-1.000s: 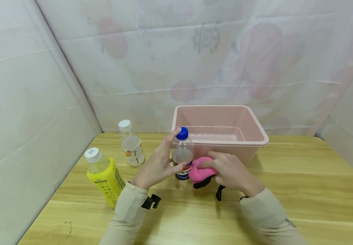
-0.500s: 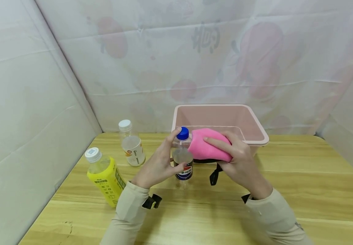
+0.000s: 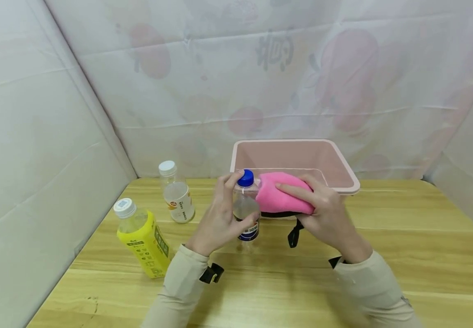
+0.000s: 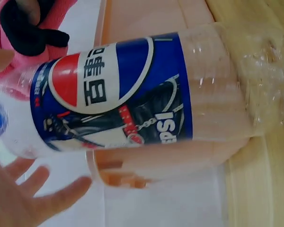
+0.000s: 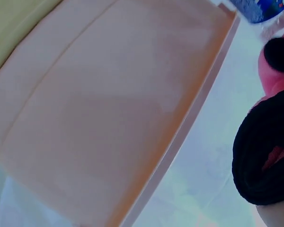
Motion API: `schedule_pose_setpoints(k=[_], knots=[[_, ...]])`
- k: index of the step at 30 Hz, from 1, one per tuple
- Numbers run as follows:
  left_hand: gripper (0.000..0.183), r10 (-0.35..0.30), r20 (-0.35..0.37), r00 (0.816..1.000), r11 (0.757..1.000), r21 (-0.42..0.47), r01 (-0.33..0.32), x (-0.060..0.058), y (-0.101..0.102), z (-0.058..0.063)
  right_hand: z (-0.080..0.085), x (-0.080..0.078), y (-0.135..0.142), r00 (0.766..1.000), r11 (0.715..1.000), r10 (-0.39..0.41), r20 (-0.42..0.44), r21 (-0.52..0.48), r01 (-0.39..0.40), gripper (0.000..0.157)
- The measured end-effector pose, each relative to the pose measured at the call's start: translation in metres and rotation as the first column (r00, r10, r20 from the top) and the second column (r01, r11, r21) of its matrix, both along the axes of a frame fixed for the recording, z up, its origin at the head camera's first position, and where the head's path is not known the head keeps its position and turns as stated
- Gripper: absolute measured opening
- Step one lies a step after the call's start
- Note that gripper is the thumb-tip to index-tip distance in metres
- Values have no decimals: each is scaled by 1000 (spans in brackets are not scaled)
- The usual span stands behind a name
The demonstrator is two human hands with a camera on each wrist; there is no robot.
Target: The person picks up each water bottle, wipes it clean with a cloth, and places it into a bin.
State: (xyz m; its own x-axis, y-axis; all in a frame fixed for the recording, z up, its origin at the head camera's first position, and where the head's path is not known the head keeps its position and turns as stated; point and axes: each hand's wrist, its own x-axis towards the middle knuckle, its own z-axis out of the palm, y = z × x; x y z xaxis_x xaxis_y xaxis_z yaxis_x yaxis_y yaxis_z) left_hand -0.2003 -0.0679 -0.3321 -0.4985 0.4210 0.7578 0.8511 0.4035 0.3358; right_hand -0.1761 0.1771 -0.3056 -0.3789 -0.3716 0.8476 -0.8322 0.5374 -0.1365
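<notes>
A clear Pepsi bottle (image 3: 244, 207) with a blue cap (image 3: 246, 178) stands upright on the table, in front of the tub. My left hand (image 3: 221, 218) holds it from the left, forefinger at the cap and thumb across the front near the label (image 4: 113, 92). Other left fingers (image 4: 61, 196) show spread beside the bottle in the left wrist view. On the other side, my right hand (image 3: 324, 207) grips a soft pink fabric mitt (image 3: 283, 193) against the bottle's shoulder. Its black ribbed cuff (image 5: 253, 146) appears in the right wrist view, and a black loop (image 3: 294, 234) hangs down.
Behind the hands stands a pink plastic tub (image 3: 345, 175). To the left are a small clear bottle (image 3: 179, 202) with a white cap and a bottle with a yellow label (image 3: 148, 248). Pale curtains (image 3: 203, 91) surround the wooden table (image 3: 417, 255).
My right hand has lifted the mitt from the bottle's lower label to its shoulder, where the mitt shows more spread out. My left hand and the bottle have shifted slightly right.
</notes>
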Motion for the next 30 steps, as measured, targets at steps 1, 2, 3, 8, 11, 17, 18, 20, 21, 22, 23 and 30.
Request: schedule_pose_setpoints(k=[1,2,3,8,11,17,18,20,21,22,23,30], knots=[[90,20,-13,1000,1000,22,-20,0,3,0,1,0,3,1000,1000,3,11,-9,-2,62],[90,41,-22,999,998,44,-40,1,5,-1,2,-1,5,1000,1000,7,22,-25,-6,61],[90,61,-33,998,996,66,-59,1,8,-1,3,-1,8,999,999,6,31,-47,-5,61],[88,140,-67,988,981,143,-129,4,16,-1,2,-2,16,998,993,-11,58,-118,17,57],[80,143,-69,987,979,154,-132,5,16,0,2,-3,17,998,992,-16,63,-126,24,56],[74,58,-15,998,993,102,-56,3,2,7,2,-3,14,997,978,15,82,-208,3,56],[74,39,5,999,995,91,-40,2,-1,8,2,-2,14,995,972,24,92,-235,-2,56],[76,-1,56,998,997,73,-3,1,-7,10,2,-2,14,992,956,54,118,-293,-17,54],[77,-22,81,996,998,66,16,1,-9,11,2,-2,13,989,948,69,131,-317,-24,54],[77,-41,104,994,998,58,35,0,-12,12,3,-1,13,985,940,91,145,-339,-36,54],[78,-63,128,990,997,52,57,0,-14,13,2,-1,12,981,931,112,158,-362,-48,55],[77,-168,201,965,986,33,165,0,-16,13,-4,3,-5,955,871,211,207,-483,-88,61]])
